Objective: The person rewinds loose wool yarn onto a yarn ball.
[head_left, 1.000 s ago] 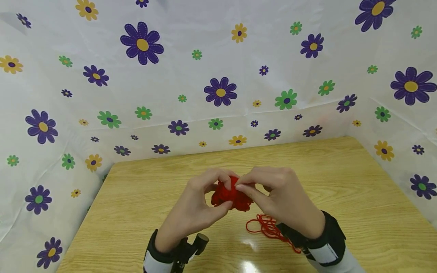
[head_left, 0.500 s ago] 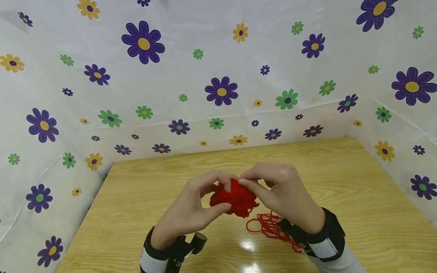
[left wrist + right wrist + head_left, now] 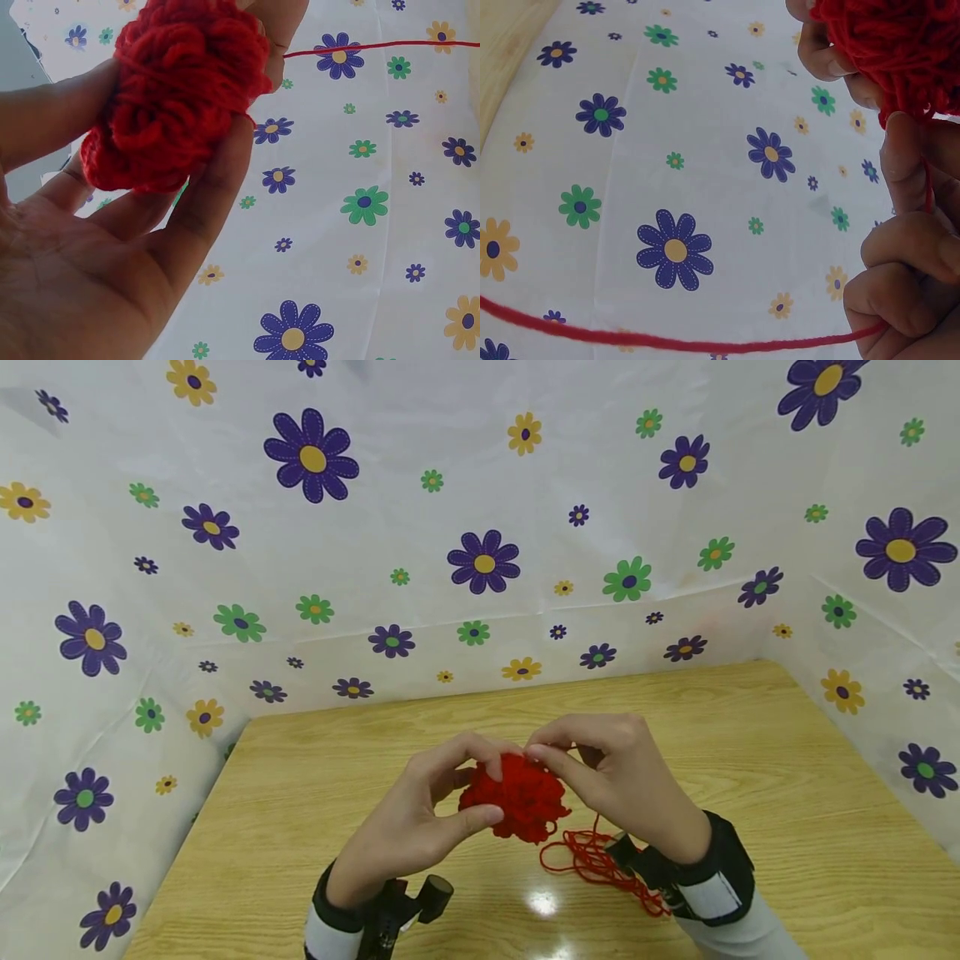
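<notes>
A red ball of wound yarn is held above the table between both hands. My left hand grips its left side, thumb in front and fingers behind, as the left wrist view also shows with the bundle. At the ball's upper right edge, my right hand pinches the yarn between thumb and forefinger. In the right wrist view a single strand passes through the curled fingers of that hand. Below, a loose tangle of red yarn lies on the table, partly hidden by the right wrist camera.
The wooden table stretches under both hands. A white flower-printed sheet encloses it at the back and sides. Small cameras are strapped to both wrists, the left one close over the table.
My right hand has shifted from the ball's front to its upper right edge, slightly up and right. More of the ball's front shows now. The left hand keeps its grip.
</notes>
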A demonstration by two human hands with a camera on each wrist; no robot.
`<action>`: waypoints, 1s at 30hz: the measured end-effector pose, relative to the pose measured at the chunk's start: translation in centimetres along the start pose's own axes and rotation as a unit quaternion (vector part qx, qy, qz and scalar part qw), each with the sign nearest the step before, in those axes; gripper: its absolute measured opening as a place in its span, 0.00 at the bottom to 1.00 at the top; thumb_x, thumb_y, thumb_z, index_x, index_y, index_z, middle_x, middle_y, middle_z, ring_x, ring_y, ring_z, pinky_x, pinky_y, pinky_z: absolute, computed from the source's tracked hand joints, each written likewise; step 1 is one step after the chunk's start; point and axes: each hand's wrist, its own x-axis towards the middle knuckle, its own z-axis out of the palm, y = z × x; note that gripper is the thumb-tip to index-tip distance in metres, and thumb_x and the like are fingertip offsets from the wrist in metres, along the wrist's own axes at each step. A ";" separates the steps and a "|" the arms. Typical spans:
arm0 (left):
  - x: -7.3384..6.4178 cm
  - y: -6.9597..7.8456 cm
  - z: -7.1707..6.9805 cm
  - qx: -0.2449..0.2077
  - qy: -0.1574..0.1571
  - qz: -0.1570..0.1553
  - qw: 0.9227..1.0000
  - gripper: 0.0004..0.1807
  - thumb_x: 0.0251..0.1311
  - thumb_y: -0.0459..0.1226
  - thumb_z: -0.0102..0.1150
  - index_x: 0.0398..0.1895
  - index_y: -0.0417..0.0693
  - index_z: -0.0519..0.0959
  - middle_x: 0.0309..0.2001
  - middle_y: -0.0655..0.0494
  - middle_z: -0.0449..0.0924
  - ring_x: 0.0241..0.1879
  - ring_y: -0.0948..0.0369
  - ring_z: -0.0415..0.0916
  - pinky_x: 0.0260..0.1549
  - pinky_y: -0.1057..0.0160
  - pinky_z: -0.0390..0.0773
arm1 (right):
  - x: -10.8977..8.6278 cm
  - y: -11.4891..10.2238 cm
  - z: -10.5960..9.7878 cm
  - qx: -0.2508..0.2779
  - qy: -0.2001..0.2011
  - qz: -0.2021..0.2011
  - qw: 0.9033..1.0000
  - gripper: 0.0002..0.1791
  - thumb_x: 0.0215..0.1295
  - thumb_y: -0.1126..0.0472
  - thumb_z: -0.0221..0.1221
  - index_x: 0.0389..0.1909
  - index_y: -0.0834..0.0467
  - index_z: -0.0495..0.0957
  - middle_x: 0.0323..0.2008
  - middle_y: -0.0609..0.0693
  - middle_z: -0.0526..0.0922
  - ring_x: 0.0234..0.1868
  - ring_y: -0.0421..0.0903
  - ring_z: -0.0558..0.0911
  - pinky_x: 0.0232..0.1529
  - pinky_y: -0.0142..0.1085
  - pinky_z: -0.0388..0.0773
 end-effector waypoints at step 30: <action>-0.1 0.8 0.0 -0.054 0.085 0.038 0.994 0.24 0.42 0.19 0.57 0.44 0.30 0.61 0.48 0.38 0.67 0.47 0.45 0.67 0.37 0.51 0.76 | -1.3 4.2 1.5 0.009 -0.033 0.045 0.998 0.08 0.57 0.59 0.57 0.38 0.50 0.81 0.30 0.37 0.80 0.15 0.37 0.65 0.12 0.29 0.63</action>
